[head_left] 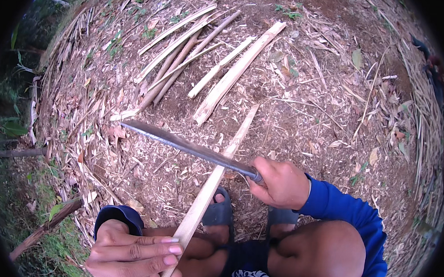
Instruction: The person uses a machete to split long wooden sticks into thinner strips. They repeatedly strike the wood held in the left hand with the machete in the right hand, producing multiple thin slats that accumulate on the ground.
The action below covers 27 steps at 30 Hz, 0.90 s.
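My right hand point(281, 184) is wrapped round the handle of a machete point(186, 145), whose long dark blade points to the left. The blade lies across a pale split wood strip point(202, 202), over its middle part. At the lower left, my left hand point(134, 257) grips the near end of that strip between fingers and thumb. From there the strip slants away from me, up and to the right, its far end narrowing. I cannot tell whether the blade's edge bites into the wood.
Beyond the machete lie pale split sticks point(239, 71) and several brown-barked sticks point(183, 61). Wood chips and dry leaves cover the ground point(303, 127). My sandalled feet point(219, 213) and bent knees are right below the blade. Green plants point(11, 127) and a branch point(46, 227) border the left.
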Available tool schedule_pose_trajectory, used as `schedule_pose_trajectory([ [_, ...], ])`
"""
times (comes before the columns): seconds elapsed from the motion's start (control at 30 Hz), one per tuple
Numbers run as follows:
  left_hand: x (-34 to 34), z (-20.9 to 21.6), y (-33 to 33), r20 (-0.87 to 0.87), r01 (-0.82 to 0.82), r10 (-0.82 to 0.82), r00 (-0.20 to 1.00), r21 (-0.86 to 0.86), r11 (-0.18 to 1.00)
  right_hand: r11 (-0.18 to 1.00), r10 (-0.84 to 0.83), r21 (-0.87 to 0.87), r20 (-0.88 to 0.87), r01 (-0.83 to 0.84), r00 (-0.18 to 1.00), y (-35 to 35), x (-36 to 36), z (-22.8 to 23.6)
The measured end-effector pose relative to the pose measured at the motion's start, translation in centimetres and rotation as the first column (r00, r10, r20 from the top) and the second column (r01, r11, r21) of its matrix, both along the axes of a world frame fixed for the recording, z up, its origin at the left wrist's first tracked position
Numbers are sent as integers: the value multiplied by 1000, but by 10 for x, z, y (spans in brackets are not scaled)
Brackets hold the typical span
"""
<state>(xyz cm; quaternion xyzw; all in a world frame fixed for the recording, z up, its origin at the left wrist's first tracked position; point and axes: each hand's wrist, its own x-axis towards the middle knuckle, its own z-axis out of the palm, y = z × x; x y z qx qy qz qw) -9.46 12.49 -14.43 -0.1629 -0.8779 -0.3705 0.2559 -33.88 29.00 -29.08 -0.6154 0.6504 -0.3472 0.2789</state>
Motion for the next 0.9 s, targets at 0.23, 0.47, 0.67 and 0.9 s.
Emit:
schedule_pose_trajectory([
  [0.23,3,8,11,44,-81,81,996,-11,997,998,-51,32,16,50,999,-13,-1,-13],
  [0.47,19,8,10,196,-391,369,908,86,916,996,-75,46,6,74,997,-9,-9,-18],
  [0.67,28,11,10,264,-495,454,851,113,861,998,-53,-35,-25,52,998,-8,-5,-12],
  [0.9,30,13,8,307,-549,493,814,128,826,999,-38,-14,-74,37,997,-14,-10,-11],
])
